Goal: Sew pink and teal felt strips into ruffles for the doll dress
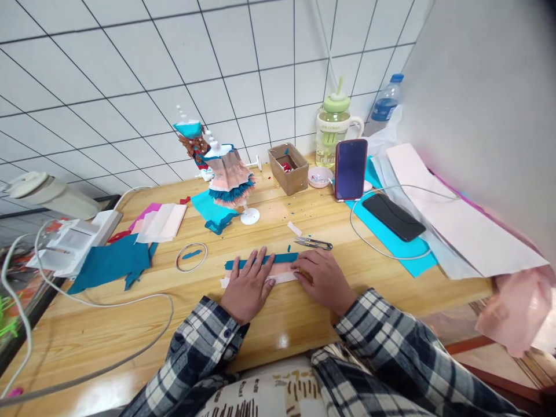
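Note:
A teal paper strip (284, 258) lies along a pale pink strip (281, 269) on the wooden table. My left hand (247, 286) rests flat across both strips with its fingers spread. At their right end, my right hand (324, 281) is closed, its curled fingers holding the strips' end; the fingertips are partly hidden. Just beyond it lie thread snips (313, 242). Farther back, a small white dress stand (249, 216) carries a layered pink and teal paper dress (230, 176).
A cardboard box (288, 169) stands by the tiled wall, near a phone propped upright (350, 171) and a green-lidded cup (334, 127). On the right lie a black phone (393, 216) and large paper sheets (452, 226). Teal paper (110, 262) and a white cable (130, 302) occupy the left.

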`<state>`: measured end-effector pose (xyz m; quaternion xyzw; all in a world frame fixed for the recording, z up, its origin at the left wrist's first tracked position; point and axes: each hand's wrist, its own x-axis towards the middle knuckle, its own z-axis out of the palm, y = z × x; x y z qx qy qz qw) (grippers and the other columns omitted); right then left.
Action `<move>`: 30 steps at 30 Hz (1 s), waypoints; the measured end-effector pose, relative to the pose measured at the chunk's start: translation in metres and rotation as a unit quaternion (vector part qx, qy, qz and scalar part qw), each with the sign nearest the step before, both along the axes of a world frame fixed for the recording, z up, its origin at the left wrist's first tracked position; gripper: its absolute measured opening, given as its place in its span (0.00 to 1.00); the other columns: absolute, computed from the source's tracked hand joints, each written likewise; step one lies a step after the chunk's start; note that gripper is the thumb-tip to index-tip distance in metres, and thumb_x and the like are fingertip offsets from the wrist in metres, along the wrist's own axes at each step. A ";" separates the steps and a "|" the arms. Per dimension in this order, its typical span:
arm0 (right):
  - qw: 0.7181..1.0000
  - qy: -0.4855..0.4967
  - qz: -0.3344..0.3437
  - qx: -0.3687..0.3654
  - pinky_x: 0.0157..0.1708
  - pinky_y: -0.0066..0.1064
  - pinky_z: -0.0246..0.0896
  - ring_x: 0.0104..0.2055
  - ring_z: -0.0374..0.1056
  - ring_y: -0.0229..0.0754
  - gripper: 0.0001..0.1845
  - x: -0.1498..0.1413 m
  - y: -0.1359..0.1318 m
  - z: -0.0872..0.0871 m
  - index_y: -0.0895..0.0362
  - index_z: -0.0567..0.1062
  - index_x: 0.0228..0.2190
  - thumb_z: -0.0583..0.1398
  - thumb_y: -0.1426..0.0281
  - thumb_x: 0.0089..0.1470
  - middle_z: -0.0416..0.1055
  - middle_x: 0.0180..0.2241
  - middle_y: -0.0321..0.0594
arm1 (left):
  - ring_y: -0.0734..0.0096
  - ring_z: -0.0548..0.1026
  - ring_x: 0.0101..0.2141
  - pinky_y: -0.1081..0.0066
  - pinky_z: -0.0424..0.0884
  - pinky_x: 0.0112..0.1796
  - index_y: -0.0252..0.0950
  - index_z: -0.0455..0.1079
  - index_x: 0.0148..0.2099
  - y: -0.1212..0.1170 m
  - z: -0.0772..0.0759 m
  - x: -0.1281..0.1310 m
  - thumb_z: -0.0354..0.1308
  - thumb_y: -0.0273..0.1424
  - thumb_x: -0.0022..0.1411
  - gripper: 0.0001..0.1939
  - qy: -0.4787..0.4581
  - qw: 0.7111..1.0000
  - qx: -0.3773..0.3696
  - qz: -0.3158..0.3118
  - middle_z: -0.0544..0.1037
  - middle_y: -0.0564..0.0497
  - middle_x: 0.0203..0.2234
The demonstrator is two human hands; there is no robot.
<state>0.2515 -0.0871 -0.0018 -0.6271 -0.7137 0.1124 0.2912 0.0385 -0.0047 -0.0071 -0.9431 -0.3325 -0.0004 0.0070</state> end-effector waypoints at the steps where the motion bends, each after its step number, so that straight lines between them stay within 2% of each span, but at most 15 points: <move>1: 1.000 -0.008 -0.004 -0.012 0.51 0.41 0.53 0.46 0.63 0.47 0.08 0.000 0.000 -0.001 0.52 0.74 0.40 0.58 0.68 0.58 0.72 0.42 0.40 | 0.52 0.54 0.65 0.41 0.49 0.60 0.42 0.50 0.68 -0.001 0.000 0.001 0.42 0.39 0.69 0.27 0.000 1.000 0.002 0.003 0.51 0.47 0.67; 6: 0.998 -0.040 -0.030 -0.049 0.48 0.41 0.54 0.45 0.63 0.48 0.09 -0.003 0.001 -0.005 0.53 0.74 0.39 0.62 0.66 0.54 0.71 0.39 0.40 | 0.51 0.53 0.65 0.42 0.45 0.60 0.41 0.47 0.69 -0.003 0.001 0.001 0.44 0.39 0.68 0.29 -0.037 0.999 -0.010 0.006 0.52 0.45 0.67; 9: 0.997 -0.043 -0.038 -0.044 0.47 0.40 0.54 0.45 0.63 0.48 0.11 -0.007 0.001 -0.006 0.53 0.73 0.42 0.61 0.66 0.55 0.71 0.41 0.41 | 0.52 0.54 0.64 0.45 0.44 0.61 0.38 0.46 0.69 0.012 0.012 -0.017 0.42 0.39 0.68 0.30 -0.126 0.992 0.002 0.028 0.57 0.43 0.65; 10: 0.997 -0.045 -0.039 -0.043 0.47 0.40 0.54 0.44 0.63 0.48 0.12 -0.008 0.001 -0.006 0.53 0.73 0.43 0.61 0.66 0.56 0.71 0.41 0.42 | 0.53 0.57 0.63 0.46 0.45 0.61 0.36 0.48 0.68 0.021 0.017 -0.027 0.42 0.39 0.68 0.29 -0.168 0.984 0.018 0.057 0.60 0.42 0.63; 12: 0.997 -0.055 -0.040 -0.044 0.46 0.40 0.54 0.44 0.63 0.48 0.11 -0.011 0.000 -0.007 0.53 0.73 0.42 0.60 0.65 0.56 0.70 0.41 0.41 | 0.55 0.64 0.58 0.54 0.55 0.59 0.35 0.60 0.61 0.040 0.024 -0.053 0.46 0.40 0.65 0.26 -0.212 0.967 0.048 0.136 0.68 0.41 0.57; 14: 0.996 -0.068 -0.039 -0.048 0.44 0.39 0.54 0.43 0.63 0.47 0.08 -0.014 0.001 -0.007 0.52 0.74 0.39 0.60 0.66 0.56 0.70 0.39 0.41 | 0.53 0.67 0.54 0.56 0.60 0.55 0.35 0.68 0.54 0.056 0.026 -0.081 0.48 0.41 0.64 0.22 -0.163 0.966 0.040 0.196 0.70 0.41 0.52; 17: 0.994 -0.086 -0.042 -0.050 0.42 0.39 0.55 0.41 0.63 0.47 0.06 -0.024 0.006 -0.008 0.53 0.73 0.37 0.60 0.66 0.57 0.70 0.38 0.41 | 0.46 0.68 0.52 0.50 0.62 0.52 0.37 0.69 0.52 0.067 0.020 -0.111 0.51 0.45 0.60 0.23 -0.064 0.952 0.009 0.299 0.70 0.40 0.52; 19: 0.993 -0.095 -0.042 -0.046 0.41 0.40 0.55 0.41 0.63 0.48 0.06 -0.032 0.010 -0.008 0.53 0.73 0.37 0.59 0.66 0.57 0.70 0.37 0.41 | 0.46 0.68 0.50 0.47 0.61 0.51 0.39 0.70 0.48 0.067 0.014 -0.121 0.50 0.45 0.61 0.20 -0.048 0.941 -0.003 0.335 0.72 0.42 0.49; 22: 0.996 -0.078 -0.029 -0.027 0.43 0.41 0.57 0.41 0.64 0.48 0.08 -0.042 0.013 -0.010 0.53 0.73 0.40 0.59 0.66 0.57 0.70 0.39 0.42 | 0.46 0.70 0.48 0.48 0.62 0.48 0.37 0.69 0.39 0.066 0.011 -0.126 0.48 0.41 0.63 0.15 -0.072 0.931 0.009 0.357 0.74 0.42 0.43; 25: 0.999 -0.040 -0.015 0.019 0.45 0.42 0.58 0.44 0.64 0.49 0.12 -0.043 0.013 -0.007 0.54 0.71 0.45 0.58 0.67 0.58 0.70 0.43 0.44 | 0.53 0.73 0.43 0.57 0.66 0.44 0.36 0.65 0.39 0.065 0.012 -0.125 0.46 0.38 0.65 0.12 -0.204 0.901 0.031 0.382 0.76 0.43 0.36; 28: 0.997 -0.017 -0.001 0.072 0.46 0.43 0.59 0.45 0.64 0.49 0.13 -0.042 0.018 0.003 0.54 0.70 0.46 0.57 0.68 0.59 0.70 0.43 0.44 | 0.65 0.74 0.33 0.67 0.68 0.37 0.37 0.60 0.43 0.060 0.016 -0.116 0.44 0.37 0.68 0.09 -0.389 0.839 0.030 0.380 0.75 0.51 0.27; 30: 0.995 0.002 0.019 0.096 0.45 0.43 0.60 0.45 0.65 0.48 0.12 -0.045 0.027 0.014 0.54 0.70 0.46 0.56 0.68 0.59 0.71 0.43 0.44 | 0.69 0.71 0.26 0.70 0.67 0.32 0.37 0.60 0.42 0.051 0.017 -0.103 0.44 0.37 0.68 0.09 -0.454 0.810 0.034 0.369 0.69 0.55 0.22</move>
